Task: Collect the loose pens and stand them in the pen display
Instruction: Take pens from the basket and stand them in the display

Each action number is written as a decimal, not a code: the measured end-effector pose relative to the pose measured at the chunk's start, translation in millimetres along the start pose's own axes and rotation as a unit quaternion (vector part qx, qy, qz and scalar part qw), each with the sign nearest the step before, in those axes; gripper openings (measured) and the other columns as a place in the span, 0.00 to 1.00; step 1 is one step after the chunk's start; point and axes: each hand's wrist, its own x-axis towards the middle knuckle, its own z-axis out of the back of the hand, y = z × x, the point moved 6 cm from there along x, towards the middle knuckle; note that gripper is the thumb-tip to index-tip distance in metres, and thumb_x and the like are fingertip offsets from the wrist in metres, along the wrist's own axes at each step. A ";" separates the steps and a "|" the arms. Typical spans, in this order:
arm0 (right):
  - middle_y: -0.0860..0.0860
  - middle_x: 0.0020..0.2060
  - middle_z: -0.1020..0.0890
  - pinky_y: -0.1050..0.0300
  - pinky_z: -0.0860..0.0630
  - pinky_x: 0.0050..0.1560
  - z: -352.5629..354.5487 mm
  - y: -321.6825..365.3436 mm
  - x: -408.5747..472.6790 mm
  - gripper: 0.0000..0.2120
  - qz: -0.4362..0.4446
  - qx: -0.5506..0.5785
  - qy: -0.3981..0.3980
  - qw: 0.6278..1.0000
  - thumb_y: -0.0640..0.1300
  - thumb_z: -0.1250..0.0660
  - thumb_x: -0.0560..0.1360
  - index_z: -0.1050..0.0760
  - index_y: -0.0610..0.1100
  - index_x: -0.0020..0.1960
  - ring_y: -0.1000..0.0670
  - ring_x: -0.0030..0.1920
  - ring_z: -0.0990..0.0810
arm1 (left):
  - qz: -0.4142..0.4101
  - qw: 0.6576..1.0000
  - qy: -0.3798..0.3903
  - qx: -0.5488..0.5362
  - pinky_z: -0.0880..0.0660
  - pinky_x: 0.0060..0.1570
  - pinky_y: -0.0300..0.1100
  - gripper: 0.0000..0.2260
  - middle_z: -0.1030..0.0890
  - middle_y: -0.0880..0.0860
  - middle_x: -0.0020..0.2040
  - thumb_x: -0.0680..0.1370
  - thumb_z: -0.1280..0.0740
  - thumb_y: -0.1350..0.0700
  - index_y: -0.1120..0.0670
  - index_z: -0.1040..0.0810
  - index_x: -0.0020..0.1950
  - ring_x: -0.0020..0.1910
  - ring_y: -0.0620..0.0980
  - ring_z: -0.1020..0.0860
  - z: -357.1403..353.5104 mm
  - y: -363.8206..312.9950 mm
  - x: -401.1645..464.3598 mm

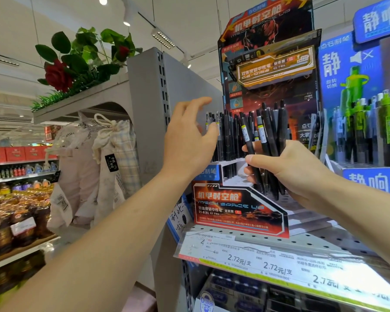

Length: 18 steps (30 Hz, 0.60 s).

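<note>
My right hand (295, 174) grips a bundle of several black pens (268, 140), held upright just in front of the red-and-black cardboard pen display (239, 208) on the shelf. Several more black pens (229, 134) stand in the display's left rows. My left hand (189, 140) hovers open at the left edge of those standing pens, fingers spread, thumb close to the outermost pen; whether it touches is unclear. The display's tall backboard (268, 52) rises behind the pens.
A blue display of green and grey pens (365, 122) stands right beside it. The perforated metal shelf (302, 242) carries price labels (268, 264) along its front. A grey shelf end panel (149, 104), hanging cloth bags (108, 167) and bottle shelves (16, 210) lie to the left.
</note>
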 end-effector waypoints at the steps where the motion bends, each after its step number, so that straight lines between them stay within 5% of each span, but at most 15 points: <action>1: 0.39 0.36 0.14 0.60 0.20 0.35 -0.4 0.7 -0.3 0.05 0.008 -0.004 0.002 1.000 0.37 0.28 0.77 0.18 0.39 0.52 0.46 0.34 0.16 | 0.016 0.999 0.018 -0.047 0.30 0.44 0.27 0.18 0.22 0.41 0.55 0.79 0.33 0.52 0.43 0.27 0.69 0.43 0.37 0.23 -2.3 -2.6 -1.9; 7: 0.42 0.36 0.13 0.45 0.18 0.46 0.8 -1.6 2.0 0.07 0.031 -0.061 -0.006 0.998 0.41 0.25 0.75 0.18 0.41 0.53 0.43 0.39 0.14 | 0.045 0.983 0.133 -0.117 0.27 0.41 0.26 0.21 0.17 0.44 0.38 0.78 0.29 0.49 0.42 0.27 0.70 0.42 0.37 0.20 -29.5 -22.3 -15.2; 9: 0.43 0.37 0.13 0.46 0.18 0.44 -0.2 -1.4 1.5 0.08 0.029 -0.045 -0.007 0.999 0.41 0.26 0.76 0.18 0.43 0.54 0.44 0.40 0.13 | 0.045 0.987 0.106 -0.115 0.25 0.43 0.26 0.22 0.17 0.44 0.37 0.77 0.28 0.52 0.43 0.27 0.70 0.41 0.37 0.20 -27.9 -23.3 -14.7; 13: 0.44 0.42 0.13 0.45 0.14 0.44 0.4 0.0 3.5 0.04 0.026 0.026 -0.023 0.999 0.39 0.30 0.80 0.18 0.43 0.54 0.46 0.43 0.12 | 0.101 0.975 0.036 -0.193 0.17 0.48 0.49 0.23 0.19 0.48 0.42 0.78 0.29 0.57 0.44 0.29 0.72 0.43 0.47 0.16 -15.5 -12.0 -4.3; 16: 0.48 0.35 0.20 0.51 0.14 0.41 2.5 -1.4 5.4 0.06 0.011 0.031 -0.037 0.999 0.40 0.33 0.82 0.20 0.44 0.57 0.45 0.41 0.12 | 0.117 0.964 -0.031 -0.235 0.16 0.43 0.47 0.24 0.20 0.51 0.46 0.79 0.30 0.60 0.45 0.29 0.73 0.42 0.50 0.15 -0.1 -2.5 7.9; 18: 0.50 0.31 0.23 0.53 0.15 0.38 1.7 -2.2 5.4 0.06 0.005 0.032 -0.037 0.999 0.41 0.34 0.83 0.21 0.46 0.58 0.44 0.39 0.12 | 0.099 0.972 -0.060 -0.204 0.17 0.48 0.50 0.25 0.20 0.49 0.46 0.78 0.30 0.59 0.42 0.30 0.72 0.47 0.52 0.16 10.6 2.2 16.2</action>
